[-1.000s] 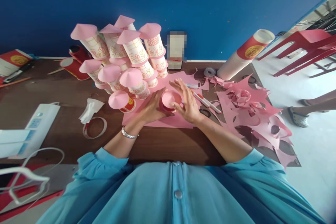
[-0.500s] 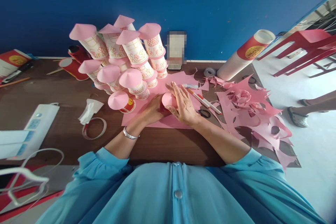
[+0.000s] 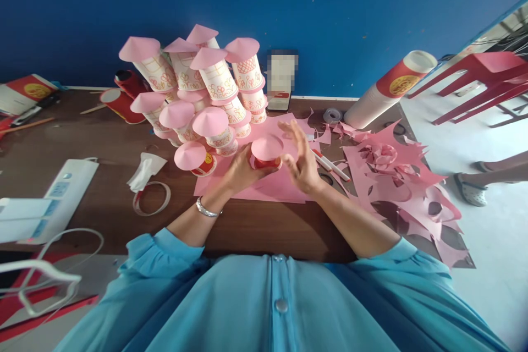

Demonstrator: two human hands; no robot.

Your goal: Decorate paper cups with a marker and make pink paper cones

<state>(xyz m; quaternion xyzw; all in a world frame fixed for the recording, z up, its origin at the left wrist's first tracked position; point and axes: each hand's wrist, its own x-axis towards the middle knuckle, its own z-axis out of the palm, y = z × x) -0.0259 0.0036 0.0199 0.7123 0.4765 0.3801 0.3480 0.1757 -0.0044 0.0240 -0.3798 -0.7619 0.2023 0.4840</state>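
Observation:
A red paper cup [image 3: 267,164] topped by a flat pink paper disc [image 3: 267,147] stands over the pink paper sheet [image 3: 270,190]. My left hand [image 3: 242,169] wraps around the cup's left side. Just to its right, my right hand [image 3: 304,162] is raised with the fingers spread, apart from the disc and holding nothing. Left of the left hand is another red cup [image 3: 205,165] under a pink paper cone [image 3: 190,155]. Behind it rise several stacked cup towers [image 3: 214,80] with pink cone roofs and drawn flowers.
Pink paper scraps [image 3: 396,176] pile up at the right, near markers [image 3: 330,164] and a tape roll [image 3: 332,115]. A tall cup stack [image 3: 390,88] leans by the blue wall. A phone [image 3: 281,80] stands at the back. A power strip [image 3: 61,198] and tape ring [image 3: 152,198] lie left.
My right hand has lifted off the pink disc and moved right, its fingers spreading. The disc and the red cup beneath are now uncovered. My left hand still holds the cup.

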